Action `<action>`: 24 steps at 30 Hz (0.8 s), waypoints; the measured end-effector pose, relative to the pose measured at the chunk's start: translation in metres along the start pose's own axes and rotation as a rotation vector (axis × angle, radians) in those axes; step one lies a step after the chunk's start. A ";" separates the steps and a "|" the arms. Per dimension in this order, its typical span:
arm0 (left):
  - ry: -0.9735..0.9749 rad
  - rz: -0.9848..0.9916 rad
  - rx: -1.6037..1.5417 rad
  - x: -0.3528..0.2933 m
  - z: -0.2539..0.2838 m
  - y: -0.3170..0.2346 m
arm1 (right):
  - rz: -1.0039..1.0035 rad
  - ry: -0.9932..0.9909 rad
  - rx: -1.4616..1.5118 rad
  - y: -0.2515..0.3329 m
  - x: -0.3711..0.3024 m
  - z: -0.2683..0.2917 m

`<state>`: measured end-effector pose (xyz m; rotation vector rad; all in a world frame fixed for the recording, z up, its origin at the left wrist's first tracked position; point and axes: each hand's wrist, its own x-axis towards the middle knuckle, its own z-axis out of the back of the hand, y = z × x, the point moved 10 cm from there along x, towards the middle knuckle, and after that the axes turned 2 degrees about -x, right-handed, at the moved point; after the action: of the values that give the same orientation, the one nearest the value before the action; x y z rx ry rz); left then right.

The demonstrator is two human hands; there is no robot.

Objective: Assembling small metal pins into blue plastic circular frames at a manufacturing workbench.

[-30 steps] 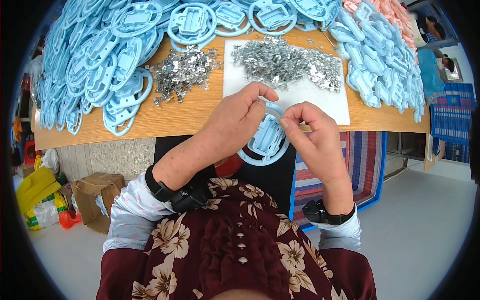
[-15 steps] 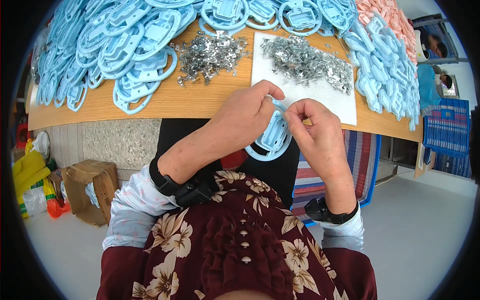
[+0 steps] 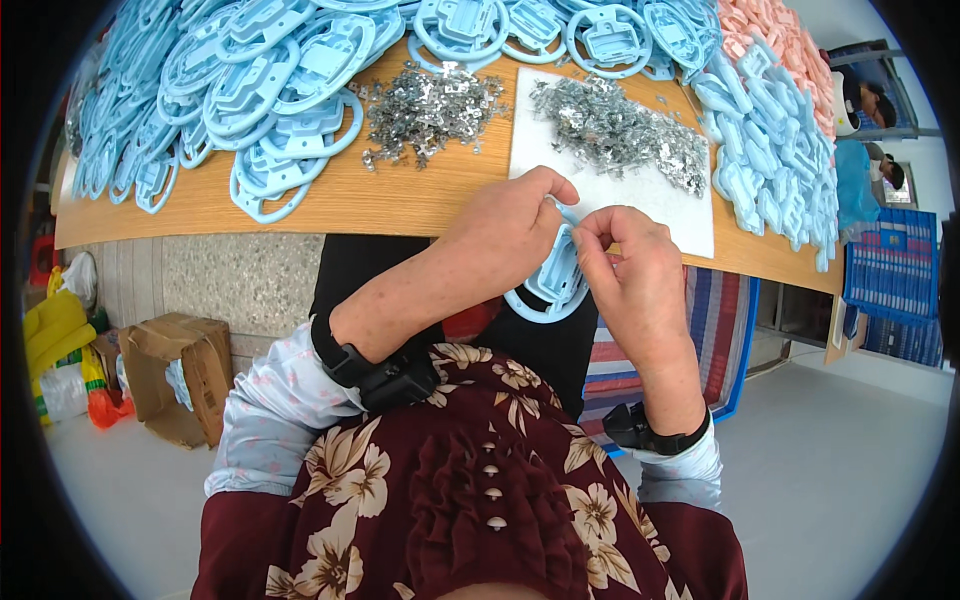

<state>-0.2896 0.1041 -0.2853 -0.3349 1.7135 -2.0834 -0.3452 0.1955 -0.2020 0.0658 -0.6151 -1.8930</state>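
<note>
In my left hand (image 3: 508, 226) is a light-blue plastic ring-shaped part (image 3: 556, 280), like a toy steering-wheel shell, its recessed inner side facing up. It hangs over the table's front edge, tilted, above my lap. My left fingers close on its upper rim, and the hand covers part of its left side. My right hand (image 3: 640, 265) pinches thumb and forefinger together at the right side of the recessed middle. Whatever is between those fingertips is too small or hidden to tell.
Heaped blue ring-shaped parts (image 3: 285, 80) cover the table's left and back. Small metal pieces lie in one pile (image 3: 430, 110) on the wood and another (image 3: 620, 130) on a white sheet (image 3: 690, 228). To the right are long blue parts (image 3: 765, 150) and pink parts (image 3: 785, 40). A cardboard box (image 3: 205, 365) stands on the floor.
Both hands and the blue part have shifted slightly right in the picture. My hands now hide more of the part's middle. The grip on it stays the same.
</note>
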 end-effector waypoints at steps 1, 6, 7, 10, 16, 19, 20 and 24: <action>-0.002 -0.002 -0.001 0.000 0.000 0.000 | 0.011 0.000 -0.020 0.000 0.000 0.000; -0.037 -0.062 -0.008 0.006 0.002 0.000 | 0.155 -0.106 -0.260 0.019 -0.004 -0.006; -0.028 -0.034 -0.032 0.008 0.002 0.003 | 0.203 -0.137 -0.292 0.023 -0.006 -0.007; -0.011 0.033 -0.124 0.014 0.003 0.013 | 0.236 -0.120 -0.223 0.026 -0.007 -0.007; -0.008 0.024 -0.224 0.027 0.003 0.014 | 0.192 0.063 -0.026 0.003 -0.005 -0.008; 0.000 0.063 -0.262 0.028 0.007 0.012 | 0.132 0.112 0.128 -0.007 0.003 -0.009; 0.026 0.102 -0.279 0.030 0.006 0.010 | 0.097 0.124 0.175 -0.012 0.005 -0.008; 0.028 0.118 -0.323 0.037 0.005 0.024 | -0.028 0.119 0.323 -0.033 0.017 0.002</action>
<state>-0.3162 0.0792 -0.3103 -0.2919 2.0367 -1.7350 -0.3804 0.1903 -0.2112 0.3946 -0.8362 -1.7862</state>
